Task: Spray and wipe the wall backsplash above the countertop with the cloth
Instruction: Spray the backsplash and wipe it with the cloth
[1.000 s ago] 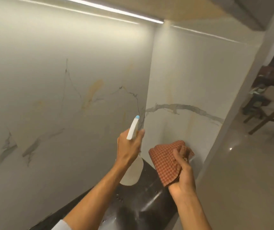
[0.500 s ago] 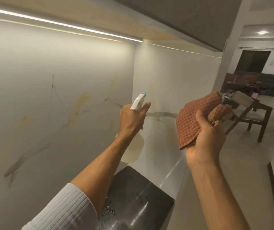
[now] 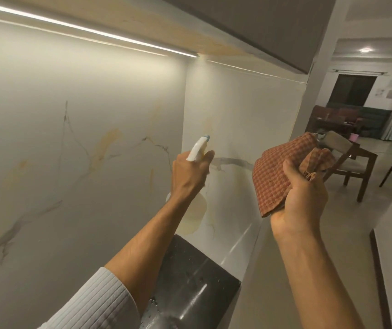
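Observation:
The backsplash [image 3: 76, 143] is pale marble with grey veins and yellowish stains; it turns a corner into an end panel [image 3: 242, 119]. My left hand [image 3: 190, 176] grips a white spray bottle [image 3: 198, 150] with a blue nozzle tip, aimed at the corner; its translucent body [image 3: 196, 214] hangs below my wrist. My right hand [image 3: 301, 198] is held up in the air, off the wall, clutching a bunched orange checked cloth [image 3: 278, 174]. The black countertop [image 3: 197, 281] lies below, wet with drops.
An upper cabinet [image 3: 249, 27] with a lit strip [image 3: 83, 27] overhangs the backsplash. The end panel's edge [image 3: 299, 119] borders an open room at right, with a wooden chair [image 3: 351, 162] and a sofa [image 3: 347, 119] farther back.
My right hand lifted the cloth off the end panel and now holds it up in the air. My left hand raised the spray bottle. The view tilted upward.

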